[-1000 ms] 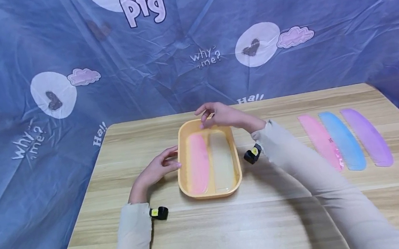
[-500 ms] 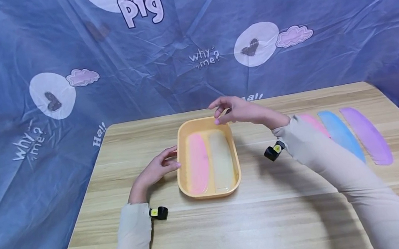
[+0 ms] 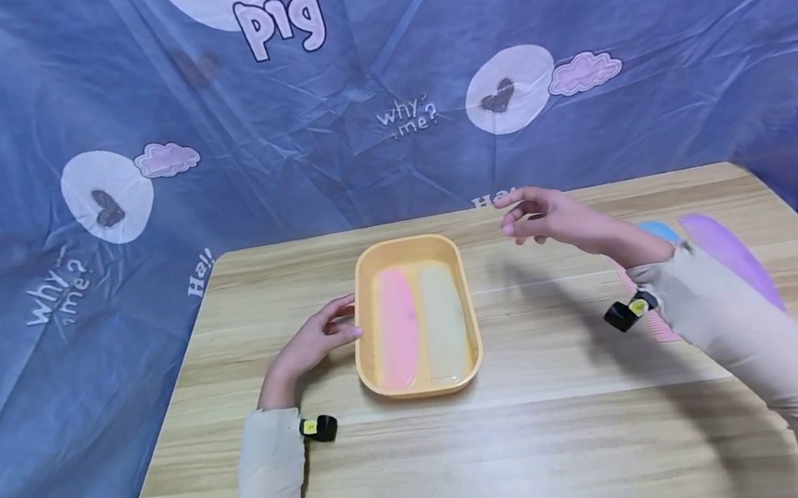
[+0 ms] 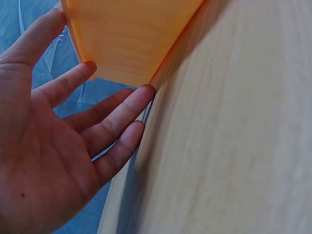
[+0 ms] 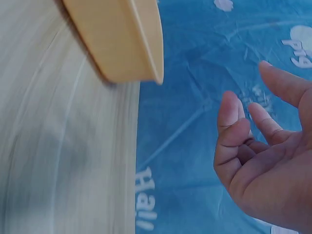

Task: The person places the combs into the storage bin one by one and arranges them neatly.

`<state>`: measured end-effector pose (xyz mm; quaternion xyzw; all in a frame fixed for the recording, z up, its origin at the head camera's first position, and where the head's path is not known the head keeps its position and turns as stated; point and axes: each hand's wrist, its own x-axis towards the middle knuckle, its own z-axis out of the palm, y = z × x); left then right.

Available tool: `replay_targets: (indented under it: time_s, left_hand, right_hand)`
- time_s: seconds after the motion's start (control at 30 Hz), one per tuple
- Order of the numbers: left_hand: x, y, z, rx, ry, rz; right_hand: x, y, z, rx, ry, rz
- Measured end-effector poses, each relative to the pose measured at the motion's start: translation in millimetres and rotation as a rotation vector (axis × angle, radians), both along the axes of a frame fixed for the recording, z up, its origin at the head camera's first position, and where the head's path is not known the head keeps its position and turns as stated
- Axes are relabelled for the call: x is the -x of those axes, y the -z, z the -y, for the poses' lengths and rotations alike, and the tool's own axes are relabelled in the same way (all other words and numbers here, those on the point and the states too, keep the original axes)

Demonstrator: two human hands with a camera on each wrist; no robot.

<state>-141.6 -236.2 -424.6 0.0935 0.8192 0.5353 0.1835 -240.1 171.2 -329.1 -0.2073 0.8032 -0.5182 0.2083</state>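
Observation:
Near the table's middle stands a yellow-orange plastic tray [image 3: 424, 391]. In it, side by side, lie a pink comb [image 3: 398, 329] and a pale, see-through comb [image 3: 444, 323]. My left hand [image 3: 313, 343] rests at the tray's left side; the left wrist view shows the thumb at the rim, a fingertip [image 4: 90, 68] on the wall and the other fingers loosely spread. Above the table to the right of the tray is my right hand [image 3: 554, 218], holding nothing, its fingers loosely bent and apart in the right wrist view.
On the right of the wooden table [image 3: 531, 450], a purple comb [image 3: 720, 244], a blue comb [image 3: 660, 230] and another pink comb [image 3: 661, 326] lie in a row, partly hidden by my right arm. A printed blue cloth [image 3: 357, 162] hangs behind the table.
My right hand has moved right, from over the tray's far rim to beyond its right side. Its forearm now covers more of the combs on the right. My left hand stays at the tray.

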Motion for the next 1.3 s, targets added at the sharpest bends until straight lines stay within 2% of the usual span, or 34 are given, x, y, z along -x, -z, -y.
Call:
replay_targets:
  time_s: [0.2, 0.53, 0.73, 1.2, 1.3]
  left_hand:
    - [-1.7, -3.0, -1.6, 0.005, -0.003, 0.005]
    - [-0.2, -2.0, -2.7, 0.031, -0.017, 0.011]
    - [0.4, -1.8, -3.1, 0.028, -0.015, 0.012]
    - [-2.6, -0.1, -1.6, -0.006, -0.001, 0.007]
    - [-1.4, 0.1, -1.5, 0.005, 0.0, 0.001]
  right_hand:
    - [-5.3, 2.9, -31, 0.006, 0.051, 0.02]
    - [-11.9, 6.0, -80, 0.023, 0.106, -0.019]
    - [-18.6, 8.4, -108, 0.005, 0.198, -0.038]
    - [-22.3, 28.6, -158, -0.074, 0.275, -0.085]
    - [-22.5, 33.5, -169, -0.05, 0.272, -0.074]
